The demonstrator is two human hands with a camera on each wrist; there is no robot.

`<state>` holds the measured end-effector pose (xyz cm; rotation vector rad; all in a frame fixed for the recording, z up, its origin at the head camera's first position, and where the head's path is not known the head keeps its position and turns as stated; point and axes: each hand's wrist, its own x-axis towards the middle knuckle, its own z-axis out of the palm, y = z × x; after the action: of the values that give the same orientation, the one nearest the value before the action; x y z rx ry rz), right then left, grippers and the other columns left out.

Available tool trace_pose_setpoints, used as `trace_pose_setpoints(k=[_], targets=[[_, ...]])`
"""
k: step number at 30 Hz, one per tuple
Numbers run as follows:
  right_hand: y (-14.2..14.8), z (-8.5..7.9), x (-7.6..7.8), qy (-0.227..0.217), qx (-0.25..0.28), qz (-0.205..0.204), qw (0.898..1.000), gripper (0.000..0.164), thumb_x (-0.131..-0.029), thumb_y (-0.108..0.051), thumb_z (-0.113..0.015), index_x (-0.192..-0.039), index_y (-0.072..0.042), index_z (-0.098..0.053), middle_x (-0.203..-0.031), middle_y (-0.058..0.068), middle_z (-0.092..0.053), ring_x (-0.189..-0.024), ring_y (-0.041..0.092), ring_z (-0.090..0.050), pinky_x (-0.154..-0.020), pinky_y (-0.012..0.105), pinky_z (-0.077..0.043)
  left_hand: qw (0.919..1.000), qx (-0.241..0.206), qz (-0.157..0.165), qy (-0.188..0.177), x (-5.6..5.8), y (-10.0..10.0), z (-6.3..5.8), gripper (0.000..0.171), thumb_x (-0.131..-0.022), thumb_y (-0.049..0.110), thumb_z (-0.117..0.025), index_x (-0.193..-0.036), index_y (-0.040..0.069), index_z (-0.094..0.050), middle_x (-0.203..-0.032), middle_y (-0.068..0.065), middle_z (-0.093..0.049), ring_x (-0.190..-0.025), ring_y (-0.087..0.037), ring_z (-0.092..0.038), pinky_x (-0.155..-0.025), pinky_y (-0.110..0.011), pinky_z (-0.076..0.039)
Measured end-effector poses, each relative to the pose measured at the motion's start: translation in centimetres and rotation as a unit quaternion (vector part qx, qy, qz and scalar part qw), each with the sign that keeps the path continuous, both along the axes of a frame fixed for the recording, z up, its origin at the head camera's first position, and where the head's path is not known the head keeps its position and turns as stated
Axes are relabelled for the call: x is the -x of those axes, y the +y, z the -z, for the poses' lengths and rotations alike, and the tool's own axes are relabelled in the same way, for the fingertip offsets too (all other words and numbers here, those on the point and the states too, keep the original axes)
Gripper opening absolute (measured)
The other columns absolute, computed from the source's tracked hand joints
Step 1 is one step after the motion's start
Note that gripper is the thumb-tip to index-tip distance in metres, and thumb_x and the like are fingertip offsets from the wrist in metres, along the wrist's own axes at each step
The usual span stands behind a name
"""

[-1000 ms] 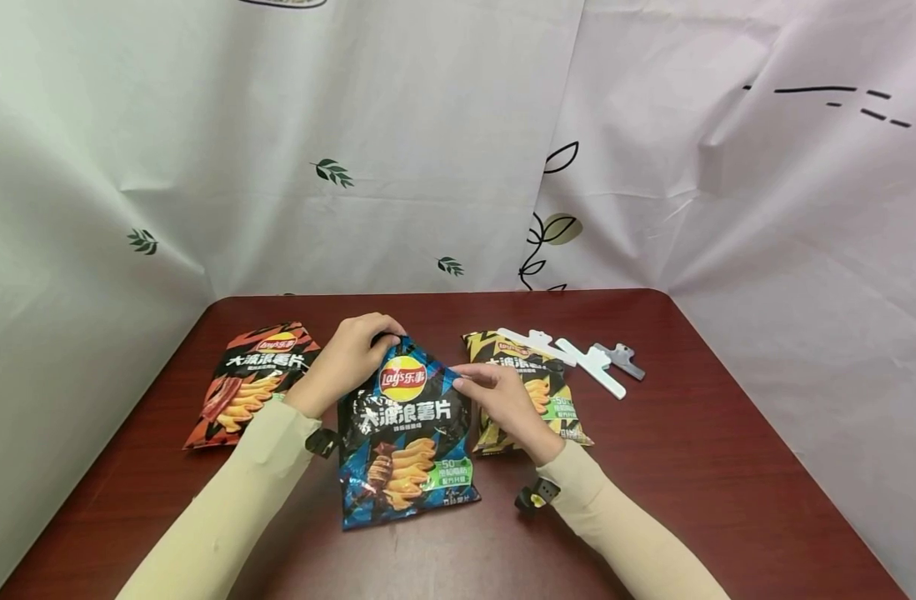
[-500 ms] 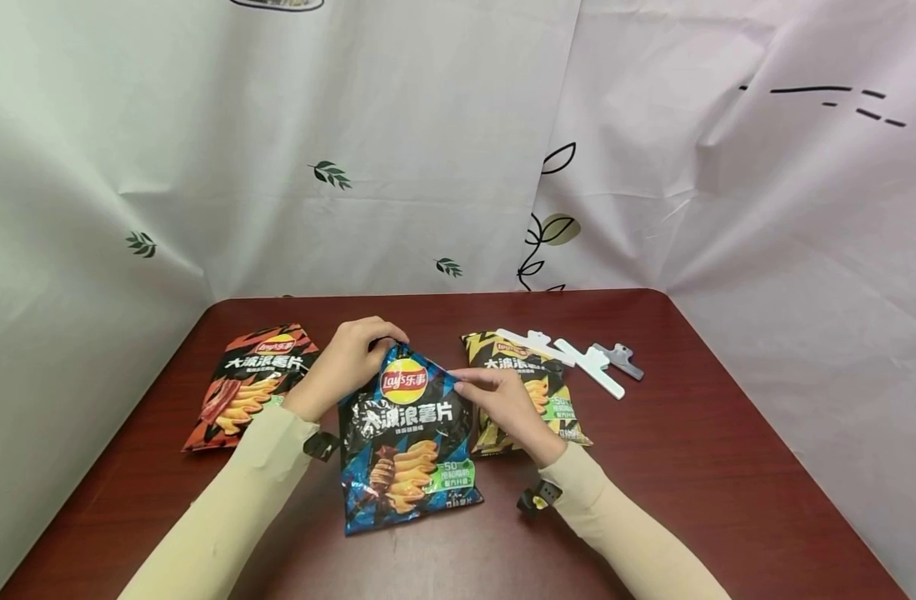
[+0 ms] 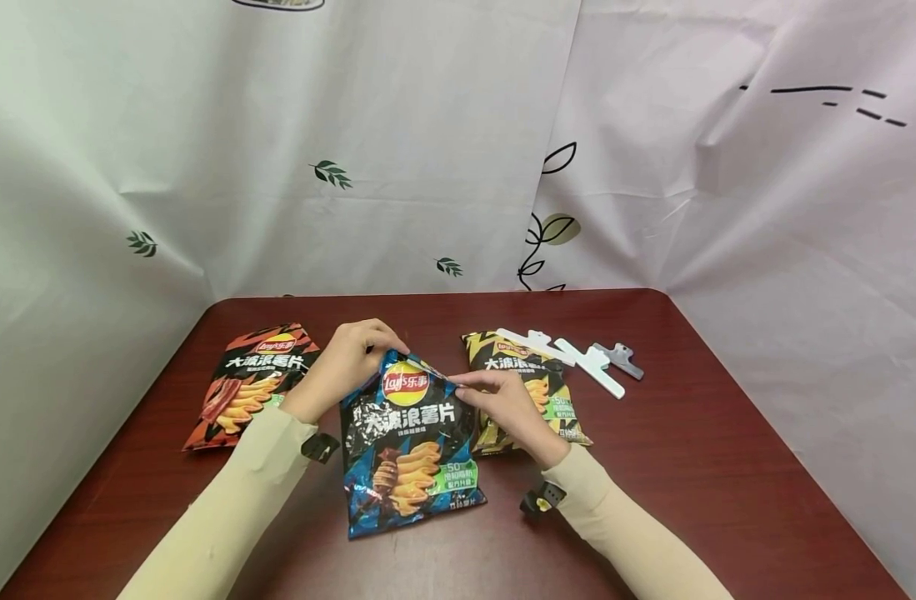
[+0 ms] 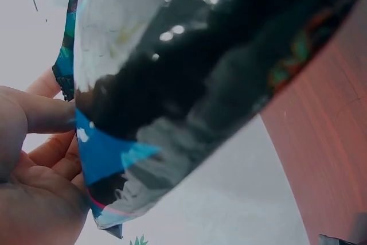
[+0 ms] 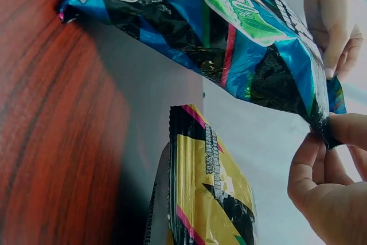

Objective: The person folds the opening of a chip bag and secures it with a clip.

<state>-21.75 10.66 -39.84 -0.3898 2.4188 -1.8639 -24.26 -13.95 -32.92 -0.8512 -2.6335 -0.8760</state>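
Blue chip bag (image 3: 408,450) is mid-front on the bench (image 3: 690,467). Left hand (image 3: 352,358) has its fingers pinching the top edge, right hand (image 3: 503,400) grips the top right corner, I'd guess to keep it propped and that edge taut. Red chip bag (image 3: 251,383) lies past the left forearm; yellow chip bag (image 3: 543,387) sits right behind the right hand, crowding it a bit. White clip (image 3: 536,345) overlaps its top (can't tell if fastened), then another white clip (image 3: 597,370) and a grey clip (image 3: 619,361).

Dark red wood-look table (image 3: 690,467) is carrying a red chip bag (image 3: 247,387), left of the left fingers (image 3: 378,333). A yellow bag (image 3: 551,383) is lying just beyond the right fingers (image 3: 473,378), with white (image 3: 594,367) and grey clips (image 3: 618,358) sitting farther right.
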Motion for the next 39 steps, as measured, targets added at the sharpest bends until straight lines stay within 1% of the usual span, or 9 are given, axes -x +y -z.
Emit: trace_pose_setpoints(k=[3, 10, 15, 21, 25, 29, 32, 36, 39], targets=[[0.1, 0.0, 0.0, -0.002, -0.002, -0.001, 1.0, 0.022, -0.086, -0.015, -0.072, -0.107, -0.014, -0.076, -0.114, 0.005, -0.071, -0.099, 0.012, -0.063, -0.08, 0.028, -0.05, 1.0, 0.0, 0.003, 0.0, 0.0, 0.0, 0.1, 0.036, -0.092, -0.008, -0.049, -0.092, 0.013, -0.078, -0.098, -0.005, -0.068, -0.091, -0.022, -0.064, -0.065, -0.031, -0.043], [0.1, 0.1, 0.0, -0.005, 0.006, -0.008, 1.0, 0.021, -0.086, -0.015, -0.072, -0.106, -0.011, -0.076, -0.108, 0.007, -0.073, -0.097, 0.012, -0.065, -0.08, 0.026, -0.051, 1.0, -0.001, 0.004, -0.001, -0.1, 0.0, 0.1, 0.035, -0.092, -0.008, -0.05, -0.092, 0.012, -0.078, -0.098, -0.004, -0.068, -0.094, -0.023, -0.064, -0.074, -0.035, -0.052], [0.2, 0.0, -0.2, -0.008, 0.008, -0.017, 1.0, 0.022, -0.085, -0.016, -0.073, -0.106, -0.011, -0.076, -0.11, 0.007, -0.072, -0.102, 0.015, -0.065, -0.084, 0.029, -0.053, 1.0, -0.001, 0.007, -0.001, -0.2, 0.0, 0.1, 0.035, -0.092, -0.009, -0.05, -0.091, 0.011, -0.078, -0.099, -0.006, -0.067, -0.095, -0.025, -0.064, -0.076, -0.037, -0.053], [0.3, 0.0, -0.3, -0.007, 0.007, -0.018, 1.0, 0.024, -0.085, -0.019, -0.074, -0.107, -0.011, -0.076, -0.112, 0.008, -0.071, -0.107, 0.018, -0.065, -0.086, 0.03, -0.052, 0.9999, 0.006, 0.008, 0.005, -0.1, 0.1, 0.3, 0.033, -0.093, -0.006, -0.051, -0.089, 0.011, -0.078, -0.1, -0.005, -0.067, -0.095, -0.024, -0.064, -0.079, -0.038, -0.055], [0.4, 0.0, -0.4, -0.008, 0.012, -0.022, 1.0, 0.024, -0.085, -0.018, -0.074, -0.107, -0.009, -0.075, -0.112, 0.009, -0.071, -0.106, 0.019, -0.065, -0.085, 0.029, -0.052, 1.0, 0.007, 0.006, 0.004, -0.1, 0.1, 0.3, 0.032, -0.093, -0.005, -0.051, -0.089, 0.011, -0.078, -0.1, -0.005, -0.066, -0.095, -0.023, -0.064, -0.079, -0.037, -0.054], [0.4, 0.0, -0.4, -0.012, 0.011, -0.023, 1.0, 0.024, -0.084, -0.018, -0.074, -0.107, -0.009, -0.075, -0.113, 0.008, -0.071, -0.106, 0.018, -0.065, -0.085, 0.027, -0.053, 0.9999, 0.007, 0.007, 0.004, -0.1, 0.0, 0.4, 0.033, -0.093, -0.006, -0.051, -0.088, 0.011, -0.078, -0.1, -0.006, -0.066, -0.094, -0.024, -0.063, -0.075, -0.035, -0.053], [0.3, -1.2, -1.2, -0.019, 0.007, -0.027, 0.999, 0.025, -0.085, -0.015, -0.073, -0.109, -0.006, -0.074, -0.115, 0.01, -0.07, -0.108, 0.021, -0.064, -0.085, 0.027, -0.052, 0.9999, 0.011, 0.004, 0.005, -0.2, 0.0, 0.4, 0.033, -0.093, -0.006, -0.051, -0.088, 0.012, -0.078, -0.099, -0.005, -0.066, -0.092, -0.023, -0.063, -0.07, -0.032, -0.05], [0.0, -3.0, -2.4, -0.032, -0.002, -0.032, 0.999, 0.028, -0.085, -0.011, -0.072, -0.112, -0.003, -0.072, -0.118, 0.013, -0.068, -0.109, 0.024, -0.064, -0.085, 0.026, -0.052, 0.9999, 0.017, -0.001, 0.003, -0.4, 0.0, 0.5, 0.032, -0.094, -0.005, -0.051, -0.088, 0.012, -0.078, -0.098, -0.004, -0.065, -0.091, -0.021, -0.063, -0.068, -0.03, -0.048], [0.0, -3.0, -2.4, -0.037, -0.007, -0.035, 0.999, 0.029, -0.085, -0.012, -0.072, -0.113, -0.004, -0.072, -0.119, 0.012, -0.068, -0.107, 0.022, -0.065, -0.085, 0.026, -0.052, 0.9999, 0.016, 0.0, 0.002, -0.5, -0.1, 0.5, 0.032, -0.094, -0.005, -0.051, -0.087, 0.013, -0.077, -0.097, -0.004, -0.065, -0.091, -0.021, -0.064, -0.068, -0.03, -0.048]])
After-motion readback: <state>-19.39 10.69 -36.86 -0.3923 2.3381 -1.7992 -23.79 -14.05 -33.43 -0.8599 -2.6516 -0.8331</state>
